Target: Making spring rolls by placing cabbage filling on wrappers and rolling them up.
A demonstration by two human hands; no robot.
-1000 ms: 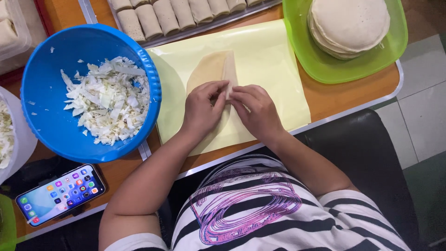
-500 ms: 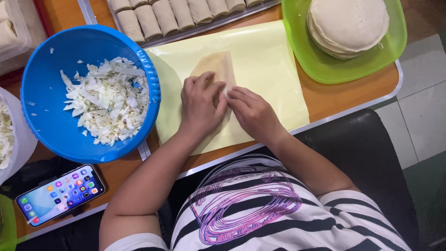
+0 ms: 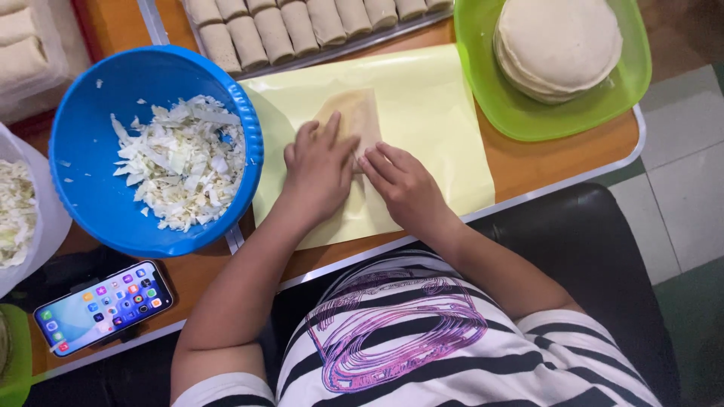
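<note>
Already folded into a narrow packet, the wrapper [image 3: 354,120] lay mid-sheet on the yellow mat [image 3: 437,128] near the table's front edge. Both the left hand [image 3: 320,169] and right hand [image 3: 403,185] pressed flat on it, fingers spread, gripping nothing. Rolling seemed unfinished; finished rolls [image 3: 302,26] lined the far edge.

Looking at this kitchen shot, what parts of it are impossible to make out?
All from the head view:
- The near end of the folded wrapper is covered by the left hand and right hand; its filling is wrapped out of sight.
- The tray of finished rolls is cut off by the top edge, so their count is unknown.
- The white bowl runs off the left edge.
- The phone icons are too small to tell.
</note>
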